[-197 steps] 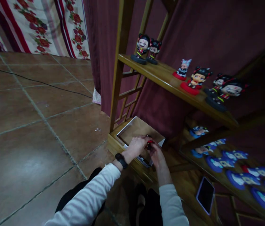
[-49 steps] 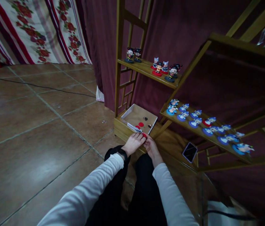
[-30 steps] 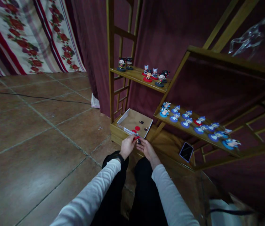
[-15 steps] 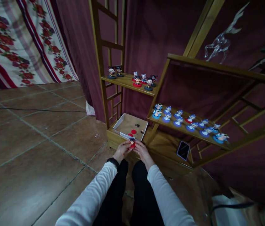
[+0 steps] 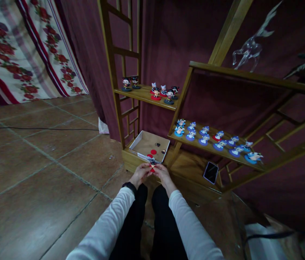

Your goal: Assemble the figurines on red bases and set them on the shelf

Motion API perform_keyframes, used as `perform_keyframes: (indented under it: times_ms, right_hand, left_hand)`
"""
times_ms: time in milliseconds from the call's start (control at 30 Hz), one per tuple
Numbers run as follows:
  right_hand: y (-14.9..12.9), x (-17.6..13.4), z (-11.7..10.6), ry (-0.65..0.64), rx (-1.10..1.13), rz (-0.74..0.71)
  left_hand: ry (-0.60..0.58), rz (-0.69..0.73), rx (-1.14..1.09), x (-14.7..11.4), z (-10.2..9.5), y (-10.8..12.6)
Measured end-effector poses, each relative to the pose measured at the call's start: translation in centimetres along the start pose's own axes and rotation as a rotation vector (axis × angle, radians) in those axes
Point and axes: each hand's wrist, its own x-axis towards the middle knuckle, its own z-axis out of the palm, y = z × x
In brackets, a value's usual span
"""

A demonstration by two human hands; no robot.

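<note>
Small figurine [image 5: 152, 164], dark hair, red base, upright, held out in front of the knees, just at the near edge of the box; contact with that edge can't be told. Left hand [image 5: 140, 172] pinches it from the left side, right hand [image 5: 163, 173] from the right, fingertips of both meeting around the red base (exact finger placement too small to make out). Black wristband [image 5: 130, 186] on left wrist, white sleeves on both arms.

Open shallow box [image 5: 144, 143], brown inside, white walls, on the bottom board of the wooden shelf unit [image 5: 178, 148]. Inside: red discs [image 5: 153, 152] toward the near wall, dark piece [image 5: 157, 144] behind them, another small piece [image 5: 163, 151] by the right wall. Phone [image 5: 210, 172] on the same board, well right of the box.

Upper shelf: dark-based figures [image 5: 126, 84] at left end, mixed red- and dark-based group [image 5: 156, 94] further right. Middle shelf: two rows of blue-and-white figures [image 5: 204, 139], one on a red base. Above that, clear horse figure [image 5: 249, 51]. Left side: floral curtain [image 5: 30, 54], tiled floor [image 5: 38, 180], thin black cable [image 5: 38, 128] across it
</note>
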Motion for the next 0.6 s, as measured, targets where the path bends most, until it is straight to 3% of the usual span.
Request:
perform_keyframes:
  times_ms: [600]
  right_hand:
    - [0.30, 0.11, 0.04, -0.021, 0.025, 0.030]
  left_hand:
    - [0.028, -0.016, 0.027, -0.24, 0.03, 0.27]
